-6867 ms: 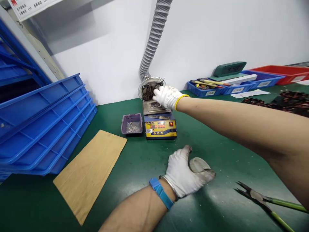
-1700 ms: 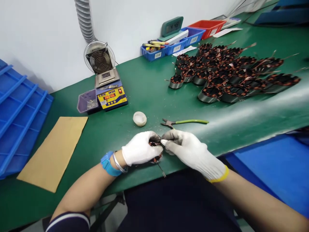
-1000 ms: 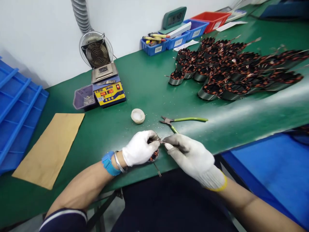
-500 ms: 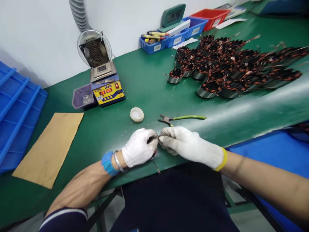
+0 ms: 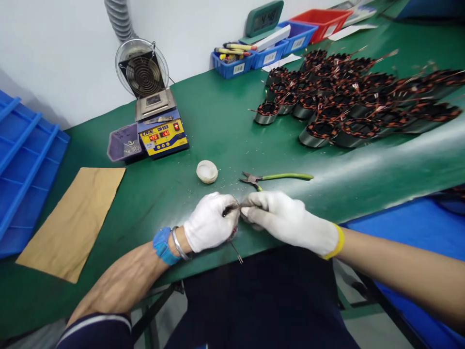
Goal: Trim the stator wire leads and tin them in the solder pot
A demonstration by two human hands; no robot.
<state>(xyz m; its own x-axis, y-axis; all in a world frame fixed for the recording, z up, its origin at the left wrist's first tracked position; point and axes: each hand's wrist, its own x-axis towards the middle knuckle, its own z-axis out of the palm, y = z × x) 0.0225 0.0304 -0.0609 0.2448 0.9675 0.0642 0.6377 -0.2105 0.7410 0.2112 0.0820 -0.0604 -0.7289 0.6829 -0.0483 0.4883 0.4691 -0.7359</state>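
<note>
My left hand (image 5: 209, 223), in a white glove, is closed around a wire-wound motor stator (image 5: 233, 234). Most of that stator is hidden by the glove. From its lower side a pair of thin wire leads (image 5: 237, 253) sticks out over the table's front edge. My right hand (image 5: 278, 215), also gloved, has its fingertips pinched on a wire lead at the stator's top, right beside my left fingertips. Just beyond my hands lie cutting pliers (image 5: 250, 178) with green handles. A small white round dish (image 5: 207, 172) stands behind my left hand.
Several wound stators (image 5: 323, 131) crowd the green table's right side. A yellow-fronted solder pot (image 5: 165, 138) stands at back left beside a purple tray (image 5: 121, 145). Brown cardboard (image 5: 72, 223) lies left. Blue bins (image 5: 232, 68), a red bin (image 5: 321, 26) and a clock (image 5: 264, 18) line the back.
Between my right fingers the wire is more visible, and those fingertips have shifted slightly. My left hand keeps its hold on the stator. The whole view has moved a little.
</note>
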